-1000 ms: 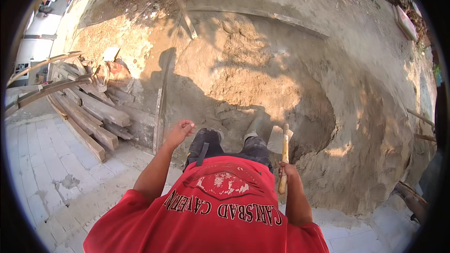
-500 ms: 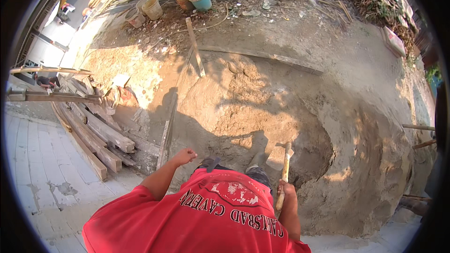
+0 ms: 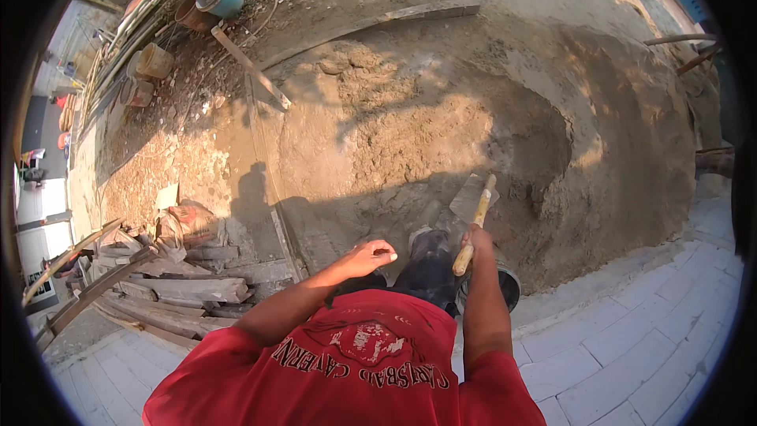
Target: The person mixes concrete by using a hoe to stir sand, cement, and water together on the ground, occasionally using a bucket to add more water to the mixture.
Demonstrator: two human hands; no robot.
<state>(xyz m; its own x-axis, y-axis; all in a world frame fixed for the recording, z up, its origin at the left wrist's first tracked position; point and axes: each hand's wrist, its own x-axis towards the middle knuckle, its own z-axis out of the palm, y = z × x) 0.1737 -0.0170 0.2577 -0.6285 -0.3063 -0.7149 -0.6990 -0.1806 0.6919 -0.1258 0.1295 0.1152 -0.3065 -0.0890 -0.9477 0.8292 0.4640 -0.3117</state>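
Observation:
My right hand (image 3: pixel 475 243) is wrapped around the wooden handle of a hoe (image 3: pixel 480 209). The hoe's broad grey blade rests at the near edge of the mortar or wet sand heap (image 3: pixel 394 110), just beyond my feet. My left hand (image 3: pixel 369 259) is in front of my body with its fingers loosely curled, and I see nothing in it. A bucket (image 3: pixel 512 288) with a dark inside stands beside my right leg, partly hidden by my right forearm.
Wooden boards (image 3: pixel 430 10) edge the heap on its far side, and a slat (image 3: pixel 251 68) sticks up at its corner. Several buckets, among them a blue one (image 3: pixel 221 0), stand far left. Stacked timber (image 3: pixel 189 289) lies at left. Pale paving (image 3: pixel 631 323) borders the near right.
My view has swung to the right, and the bucket by my right leg has come into sight. The hoe remains in my right hand. My left hand stays curled in front of me.

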